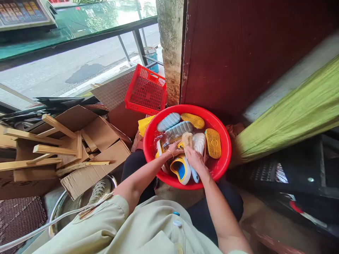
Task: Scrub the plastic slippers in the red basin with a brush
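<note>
A round red basin [225,141] of water stands between my knees with several shoes in it. My right hand [195,158] is closed on a scrubbing brush, whose pale bristles [187,139] show above it and whose light blue handle [194,174] sticks out below. Close on its left, my left hand [174,150] grips a yellow shoe [180,145], mostly covered by the hands and brush. A white and yellow clog with a blue inside [181,169] lies just below. Around them are a light blue shoe [168,121], a grey-blue sole [180,128], yellow soles [213,143] and a white sole [199,144].
Behind the basin is a red plastic crate [148,92]. Cardboard [97,169] and an upturned wooden stool [69,146] lie at the left, above a metal basin [54,211] holding a shoe [101,190]. A dark red panel [238,53] and green cloth [296,102] border the right.
</note>
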`<state>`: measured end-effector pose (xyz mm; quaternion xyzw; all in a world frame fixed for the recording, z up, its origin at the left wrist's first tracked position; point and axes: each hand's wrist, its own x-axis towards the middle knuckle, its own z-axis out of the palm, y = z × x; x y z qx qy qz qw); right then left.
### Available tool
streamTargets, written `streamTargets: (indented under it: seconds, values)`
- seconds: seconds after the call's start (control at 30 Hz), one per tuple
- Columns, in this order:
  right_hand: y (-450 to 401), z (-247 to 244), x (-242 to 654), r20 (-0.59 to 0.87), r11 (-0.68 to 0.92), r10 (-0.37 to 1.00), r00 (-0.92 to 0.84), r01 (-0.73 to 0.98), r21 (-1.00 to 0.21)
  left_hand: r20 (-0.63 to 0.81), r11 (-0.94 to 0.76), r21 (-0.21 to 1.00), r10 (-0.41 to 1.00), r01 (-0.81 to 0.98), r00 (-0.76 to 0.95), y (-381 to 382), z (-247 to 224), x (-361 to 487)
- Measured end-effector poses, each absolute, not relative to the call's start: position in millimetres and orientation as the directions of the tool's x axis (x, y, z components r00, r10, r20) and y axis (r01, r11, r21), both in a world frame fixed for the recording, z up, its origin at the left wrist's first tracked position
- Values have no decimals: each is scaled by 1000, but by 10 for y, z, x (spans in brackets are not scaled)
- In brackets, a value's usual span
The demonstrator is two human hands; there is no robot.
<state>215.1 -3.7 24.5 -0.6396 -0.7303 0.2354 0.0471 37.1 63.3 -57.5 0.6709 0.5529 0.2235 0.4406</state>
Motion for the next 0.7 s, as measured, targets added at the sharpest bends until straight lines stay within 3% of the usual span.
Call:
streamTargets:
  seconds: [0.17, 0.33, 0.53, 0.7]
  values:
    - [-300, 314, 2176, -249, 183, 926, -283, 915, -360, -164, 45, 885, 962, 463, 221, 644, -567, 346]
    - [-110, 371, 2079, -346, 54, 922, -171, 944, -324, -178, 73, 892, 964, 446, 200, 616, -585, 326]
    - [272, 301, 2159, -302, -104, 953, -41, 887, -449, -126, 4, 906, 958, 423, 259, 523, -614, 274]
    - [161, 263, 2254, -267, -37, 955, -132, 839, -543, -126, 31, 926, 965, 377, 231, 536, -617, 246]
